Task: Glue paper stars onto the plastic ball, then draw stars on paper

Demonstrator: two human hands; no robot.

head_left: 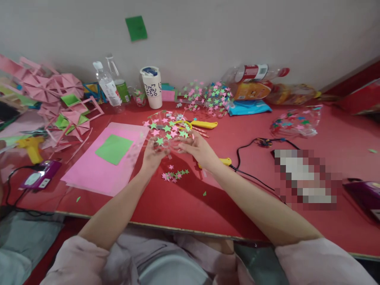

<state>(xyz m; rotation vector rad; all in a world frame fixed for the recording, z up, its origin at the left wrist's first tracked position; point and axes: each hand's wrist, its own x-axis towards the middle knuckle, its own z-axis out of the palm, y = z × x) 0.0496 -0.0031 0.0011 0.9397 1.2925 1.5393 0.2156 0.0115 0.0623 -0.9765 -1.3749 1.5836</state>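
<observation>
Between both hands I hold a clear, rounded plastic piece dotted with pink and green stars (168, 128), lifted above the red table. My left hand (154, 154) closes on its lower left side. On its right side, my right hand (198, 148) grips with bent fingers. Just below the hands lies a small pile of loose pink and green paper stars (174, 175). A yellow-handled tool (225, 162) rests on the table by my right wrist, partly hidden. Behind the held piece is a yellow cutter (206, 124).
Pink paper sheets (89, 170) with a green square (114, 149) lie at left. Star-covered clear balls (219, 99), a cup (152, 88) and bottles (108, 85) line the wall. A black cord (252, 174) crosses at right. A yellow glue gun (31, 148) lies far left.
</observation>
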